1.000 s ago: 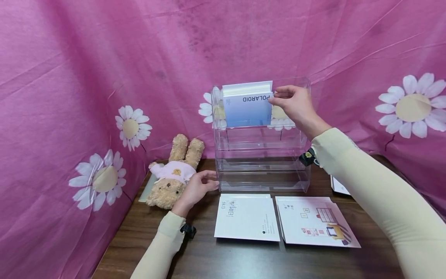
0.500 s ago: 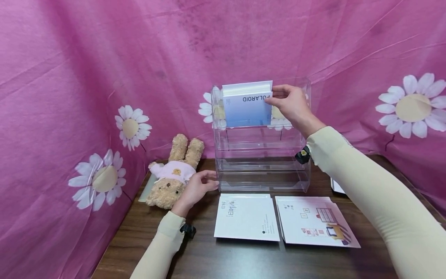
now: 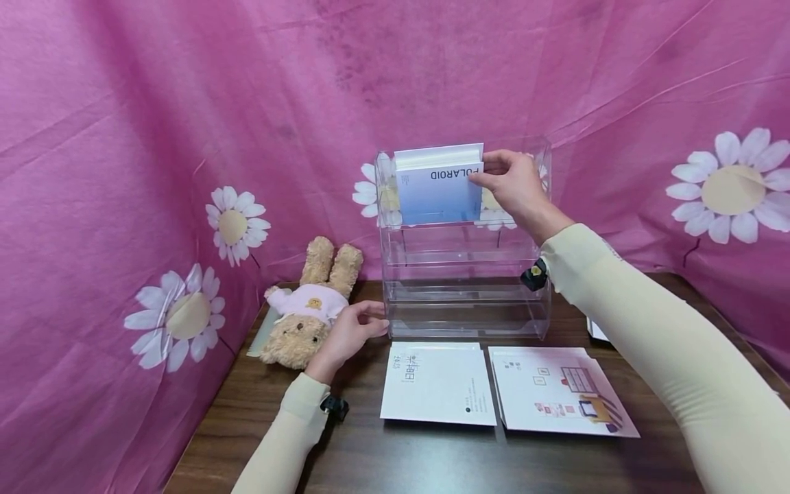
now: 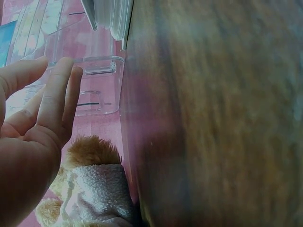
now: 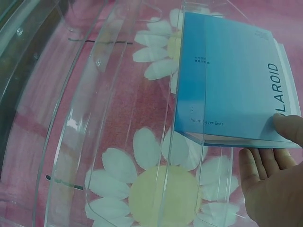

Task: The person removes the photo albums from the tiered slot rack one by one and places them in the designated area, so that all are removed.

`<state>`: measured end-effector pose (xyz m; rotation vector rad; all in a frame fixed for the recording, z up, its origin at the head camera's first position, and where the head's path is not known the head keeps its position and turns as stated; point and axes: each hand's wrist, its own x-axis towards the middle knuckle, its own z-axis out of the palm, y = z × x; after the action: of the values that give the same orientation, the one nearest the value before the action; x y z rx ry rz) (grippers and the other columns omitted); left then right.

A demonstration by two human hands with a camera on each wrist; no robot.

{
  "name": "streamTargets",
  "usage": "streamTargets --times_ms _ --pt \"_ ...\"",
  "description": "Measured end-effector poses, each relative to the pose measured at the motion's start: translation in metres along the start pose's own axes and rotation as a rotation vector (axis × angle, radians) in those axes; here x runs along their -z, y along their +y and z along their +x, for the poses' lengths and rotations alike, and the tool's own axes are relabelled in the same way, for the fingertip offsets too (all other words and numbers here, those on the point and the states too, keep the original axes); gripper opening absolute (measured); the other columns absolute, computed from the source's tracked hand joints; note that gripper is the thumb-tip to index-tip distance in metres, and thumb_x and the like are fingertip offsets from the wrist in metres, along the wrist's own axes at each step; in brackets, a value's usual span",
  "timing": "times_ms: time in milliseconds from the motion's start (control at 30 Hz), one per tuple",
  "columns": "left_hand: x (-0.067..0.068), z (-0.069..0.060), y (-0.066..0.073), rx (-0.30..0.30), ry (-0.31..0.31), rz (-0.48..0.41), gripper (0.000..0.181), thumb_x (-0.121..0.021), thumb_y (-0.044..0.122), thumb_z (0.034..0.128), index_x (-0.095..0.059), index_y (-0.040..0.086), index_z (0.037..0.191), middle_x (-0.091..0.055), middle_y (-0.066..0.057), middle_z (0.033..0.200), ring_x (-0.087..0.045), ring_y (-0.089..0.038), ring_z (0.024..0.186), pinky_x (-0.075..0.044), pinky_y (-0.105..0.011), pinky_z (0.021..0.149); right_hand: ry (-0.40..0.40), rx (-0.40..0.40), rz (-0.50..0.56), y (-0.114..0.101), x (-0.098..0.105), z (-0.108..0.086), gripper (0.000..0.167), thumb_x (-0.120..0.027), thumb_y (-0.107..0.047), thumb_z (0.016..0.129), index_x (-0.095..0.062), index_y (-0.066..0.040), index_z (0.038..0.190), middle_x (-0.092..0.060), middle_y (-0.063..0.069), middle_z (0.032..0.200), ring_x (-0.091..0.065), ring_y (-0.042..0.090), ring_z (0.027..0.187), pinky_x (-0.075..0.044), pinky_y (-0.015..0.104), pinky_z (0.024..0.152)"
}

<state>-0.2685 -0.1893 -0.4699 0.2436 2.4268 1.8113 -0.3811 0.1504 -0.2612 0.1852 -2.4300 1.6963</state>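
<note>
A blue-and-white photo album marked POLAROID stands in the top tier of a clear acrylic rack, at its left side. My right hand holds the album's right edge: the thumb lies on the front cover, and the other fingers are at the side edge. The right wrist view shows the same album with the hand at its edge. Low at the rack's left side, my left hand has its fingertips at the clear panel. In the left wrist view its fingers are extended and hold nothing.
Two white-covered books, one printed with text and one with a drawing, lie before the rack on the wooden table. A teddy bear lies at left over a pale green item. Another white item is partly hidden at right.
My right hand has moved slightly left onto the album's edge, its thumb now farther over the cover. The album and my left hand stay in place.
</note>
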Motion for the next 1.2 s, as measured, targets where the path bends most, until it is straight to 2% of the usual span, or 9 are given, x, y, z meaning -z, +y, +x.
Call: streamTargets --times_ms 333,533,800,1033,1200 --pt "0.001 -0.001 0.000 0.008 -0.002 0.000 0.038 -0.076 -0.002 0.1012 -0.069 -0.009 0.138 -0.076 -0.031 0.129 -0.075 -0.013 0.097 -0.069 -0.029 0.091 0.015 0.036 0.006 0.000 -0.002 0.000 0.051 -0.079 -0.019 0.106 -0.064 -0.001 0.152 -0.072 0.000 0.122 -0.065 0.009 0.113 -0.053 0.029 0.107" --pt "0.000 -0.001 0.000 -0.016 -0.001 0.009 0.037 -0.076 -0.002 0.1016 -0.069 -0.010 0.137 -0.077 -0.031 0.126 -0.075 -0.013 0.096 -0.069 -0.030 0.090 0.007 0.036 0.009 0.001 0.000 -0.001 0.053 -0.079 -0.020 0.106 -0.063 -0.002 0.153 -0.070 -0.004 0.119 -0.063 0.007 0.111 -0.053 0.028 0.106" --pt "0.000 -0.001 0.001 -0.012 -0.012 0.003 0.038 -0.076 -0.001 0.1020 -0.068 -0.009 0.139 -0.076 -0.032 0.129 -0.075 -0.012 0.097 -0.068 -0.027 0.091 0.004 0.068 -0.010 -0.004 0.002 -0.003 0.048 -0.078 -0.020 0.107 -0.065 -0.003 0.149 -0.067 -0.009 0.116 -0.063 0.007 0.112 -0.052 0.030 0.109" --pt "-0.001 -0.002 0.001 -0.007 -0.004 0.015 0.039 -0.077 -0.002 0.1010 -0.069 -0.008 0.138 -0.077 -0.031 0.129 -0.075 -0.011 0.096 -0.067 -0.024 0.089 0.011 0.133 -0.026 -0.010 0.005 -0.006 0.040 -0.081 -0.017 0.104 -0.069 -0.002 0.139 -0.068 -0.012 0.105 -0.063 0.002 0.102 -0.051 0.020 0.089" --pt "-0.001 -0.001 0.001 -0.018 0.003 0.019 0.036 -0.077 -0.001 0.1010 -0.070 -0.008 0.136 -0.077 -0.030 0.127 -0.076 -0.014 0.098 -0.067 -0.025 0.089 0.034 0.164 -0.011 -0.018 0.008 -0.007 0.037 -0.082 -0.015 0.103 -0.071 -0.001 0.136 -0.067 -0.013 0.101 -0.064 0.002 0.099 -0.052 0.016 0.084"
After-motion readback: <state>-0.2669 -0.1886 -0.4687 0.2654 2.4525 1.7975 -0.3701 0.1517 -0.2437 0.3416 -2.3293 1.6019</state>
